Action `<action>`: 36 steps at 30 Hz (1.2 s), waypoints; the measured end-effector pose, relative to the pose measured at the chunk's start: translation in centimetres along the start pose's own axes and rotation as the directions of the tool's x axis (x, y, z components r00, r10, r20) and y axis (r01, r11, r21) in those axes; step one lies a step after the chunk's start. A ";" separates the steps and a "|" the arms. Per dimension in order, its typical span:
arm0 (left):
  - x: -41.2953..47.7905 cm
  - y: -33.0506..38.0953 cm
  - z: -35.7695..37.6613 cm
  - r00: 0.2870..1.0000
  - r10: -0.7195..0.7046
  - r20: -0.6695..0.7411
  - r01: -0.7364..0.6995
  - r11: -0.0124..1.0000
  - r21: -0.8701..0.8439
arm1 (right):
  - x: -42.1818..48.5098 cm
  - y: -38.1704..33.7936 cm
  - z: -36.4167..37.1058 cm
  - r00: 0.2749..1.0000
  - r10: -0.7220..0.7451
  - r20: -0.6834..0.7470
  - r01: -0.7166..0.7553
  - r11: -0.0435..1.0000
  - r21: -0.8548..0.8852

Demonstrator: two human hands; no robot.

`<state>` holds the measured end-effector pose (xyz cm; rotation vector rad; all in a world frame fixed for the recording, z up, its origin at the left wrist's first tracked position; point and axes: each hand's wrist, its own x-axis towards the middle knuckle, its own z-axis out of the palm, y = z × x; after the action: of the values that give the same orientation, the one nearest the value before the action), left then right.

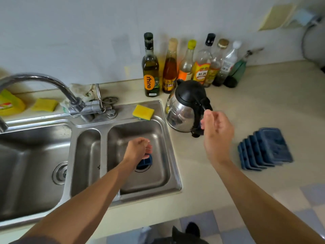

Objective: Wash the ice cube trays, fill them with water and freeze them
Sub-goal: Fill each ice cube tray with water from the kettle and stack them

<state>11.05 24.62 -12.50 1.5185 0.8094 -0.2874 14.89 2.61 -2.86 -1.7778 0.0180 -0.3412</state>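
**Count Sheet — Sink Area**

Seven bottles (202, 67) are standing at the wall. Two sponges (143, 112) are lying by the sink (174, 155); three basins (31, 169) are showing. One kettle (184, 110) is sitting alongside. Ice cube trays (267, 147) are leaning stacked — five or six, edges overlapping — and one further tray (145, 162) is showing in the right basin.

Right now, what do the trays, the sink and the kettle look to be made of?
Trays: dark blue and matte, no glare; plastic or silicone, cannot tell which.
Sink: brushed stainless steel, with soft grey reflections.
Kettle: polished steel body with mirror-like reflections; the lid and handle look like glossy black plastic.
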 end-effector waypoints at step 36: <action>-5.0 -3.9 2.8 0.999 0.045 0.016 -0.039 0.968 -0.249 | -1.8 0.8 -5.9 0.914 0.340 0.224 -0.338 0.940 -0.048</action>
<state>5.80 20.15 -12.73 1.2933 0.7654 -0.1634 11.89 -2.81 -2.90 -1.7742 0.1621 0.1169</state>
